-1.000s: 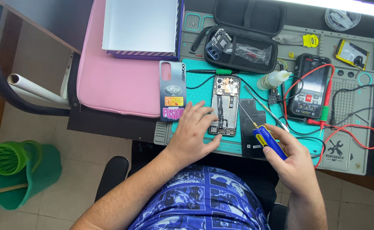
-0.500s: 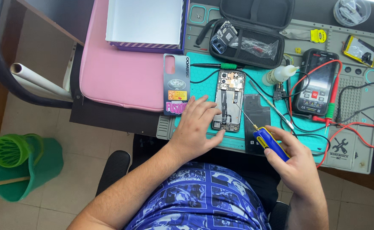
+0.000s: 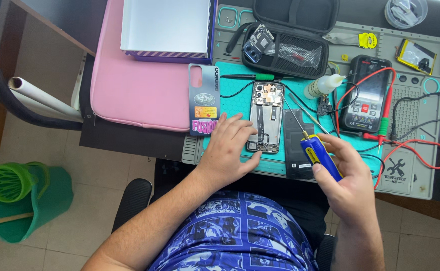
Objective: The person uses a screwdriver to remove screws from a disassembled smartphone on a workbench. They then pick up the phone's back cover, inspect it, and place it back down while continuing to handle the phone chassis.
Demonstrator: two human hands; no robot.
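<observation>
My left hand (image 3: 230, 150) lies spread, steadying the opened phone (image 3: 266, 116); at three o'clock, my right hand (image 3: 347, 178) grips a blue screwdriver (image 3: 319, 153).

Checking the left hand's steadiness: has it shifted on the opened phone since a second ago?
No. The left hand still rests beside the opened phone.

A dark desk (image 3: 129, 138) carries a grey repair mat (image 3: 420, 165) with a teal pad (image 3: 272, 168) on its left part. A pink padded sleeve (image 3: 129, 90) lies beside the mat and bears a silver laptop (image 3: 167, 25). On the mat lie an opened phone (image 3: 266, 116), a black multimeter (image 3: 366, 95) and an open black zip case (image 3: 290, 47). On the tiled floor (image 3: 44, 241) stands a green mop bucket (image 3: 27, 200).
</observation>
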